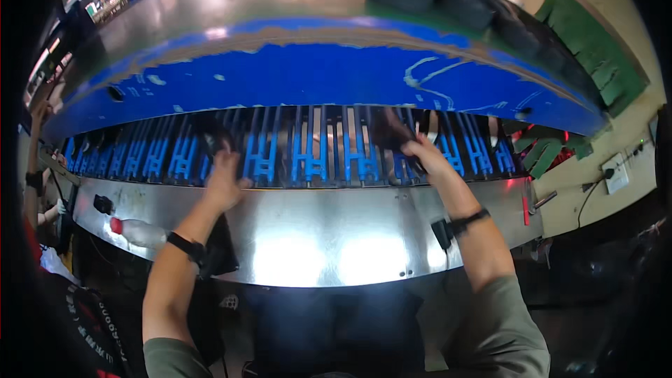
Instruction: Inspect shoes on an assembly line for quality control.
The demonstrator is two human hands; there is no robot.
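Note:
My left hand (pixel 224 182) reaches over the front edge of a slot filled with blue forked bars. Its fingers, smeared by motion, are closed on a dark, glossy piece (pixel 213 134) whose kind is too blurred to tell. Farther right, my right hand (pixel 428 157) pinches another dark piece (pixel 392 131), which slants down across the bars. Between the two hands, several blue forked bars (pixel 308 161) stand in a row under the blue panel. Both pieces partly cover the bars behind them.
A steel ledge (pixel 336 217) runs along the front. A clear bottle with a red cap (pixel 140 233) lies on its left part, beside a small black object (pixel 103 204). Above the slot is a chipped blue panel (pixel 294 73). Tools (pixel 542 201) lie at the ledge's right end, near a wall socket (pixel 616 171).

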